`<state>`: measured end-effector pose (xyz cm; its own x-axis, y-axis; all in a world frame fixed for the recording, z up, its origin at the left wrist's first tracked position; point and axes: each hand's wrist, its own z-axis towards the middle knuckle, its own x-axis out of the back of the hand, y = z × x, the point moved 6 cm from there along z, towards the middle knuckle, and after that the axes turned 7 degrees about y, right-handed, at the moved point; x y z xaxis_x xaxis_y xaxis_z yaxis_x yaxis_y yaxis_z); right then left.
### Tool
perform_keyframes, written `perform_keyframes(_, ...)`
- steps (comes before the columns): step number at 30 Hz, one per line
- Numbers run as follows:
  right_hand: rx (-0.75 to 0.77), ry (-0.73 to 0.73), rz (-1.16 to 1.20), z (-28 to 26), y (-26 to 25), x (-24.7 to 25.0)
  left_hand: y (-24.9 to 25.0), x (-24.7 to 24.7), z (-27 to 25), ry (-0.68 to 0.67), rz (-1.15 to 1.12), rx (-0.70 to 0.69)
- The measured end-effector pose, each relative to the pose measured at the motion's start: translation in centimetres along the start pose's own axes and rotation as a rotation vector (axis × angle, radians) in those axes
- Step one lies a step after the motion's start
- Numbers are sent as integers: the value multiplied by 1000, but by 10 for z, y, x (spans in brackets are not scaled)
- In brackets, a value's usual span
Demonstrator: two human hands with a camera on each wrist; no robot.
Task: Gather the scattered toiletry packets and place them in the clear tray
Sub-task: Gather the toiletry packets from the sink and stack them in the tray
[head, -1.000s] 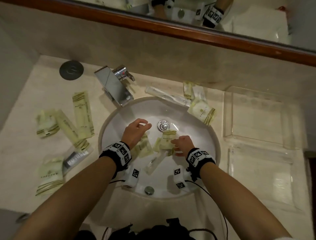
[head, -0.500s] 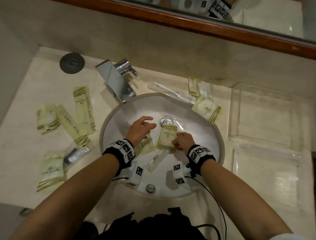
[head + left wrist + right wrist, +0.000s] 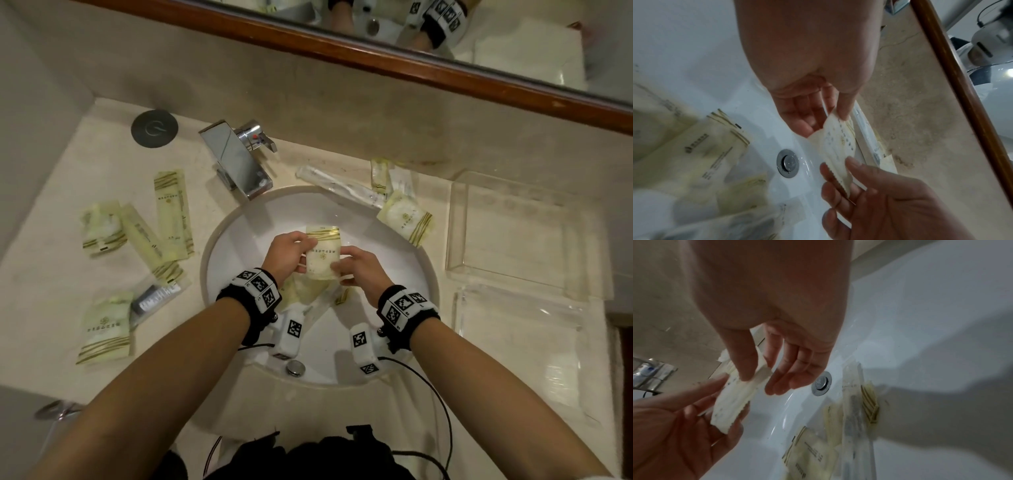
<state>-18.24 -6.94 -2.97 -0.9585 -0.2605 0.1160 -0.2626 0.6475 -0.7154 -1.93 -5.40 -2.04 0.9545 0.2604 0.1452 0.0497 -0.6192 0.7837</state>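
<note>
Beige marble counter [image 3: 48, 308] fills the head view, with a round white basin [image 3: 387, 274] at its centre. Nearest me, pale yellow plastic packets [image 3: 310, 291] lie on the basin floor beneath my wrists. Just above them both my hands meet on one small pale yellow sachet with olive stripes [image 3: 322, 255]: my left hand [image 3: 287, 253] pinches its left edge, my right hand [image 3: 356, 265] pinches its right edge, thumb on top. More striped packets [image 3: 171, 212] lie scattered at the left of the frame, others [image 3: 406, 219] by the basin's upper right rim. A clear plastic tray [image 3: 513, 240] sits at the right. Farther up stands a chrome faucet [image 3: 239, 161], then a wood-framed mirror [image 3: 376, 58].
</note>
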Motion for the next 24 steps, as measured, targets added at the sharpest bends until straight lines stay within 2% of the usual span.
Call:
perform_keyframes(3,15,-74,-31,-6,2,-5,1,4,-7,36,-32,-8)
perform_keyframes(8,64,-113,28,-13,-2,-14,2,18,-23,133,-128,-13)
perform_keyframes(11,93,-123,17,-13,-5,-21,5,26,-35,111,-166,4)
perform_keyframes(14,99,-162,-11,-16,-6,-31,8,40,-41,107,-113,18)
perform_keyframes(18,65,-176,-1,-16,-4,-41,8,63,-41,193,-31,-13)
perform_keyframes(24,-61,-50,76,5,11,-44,2,94,-36,338,257,-117)
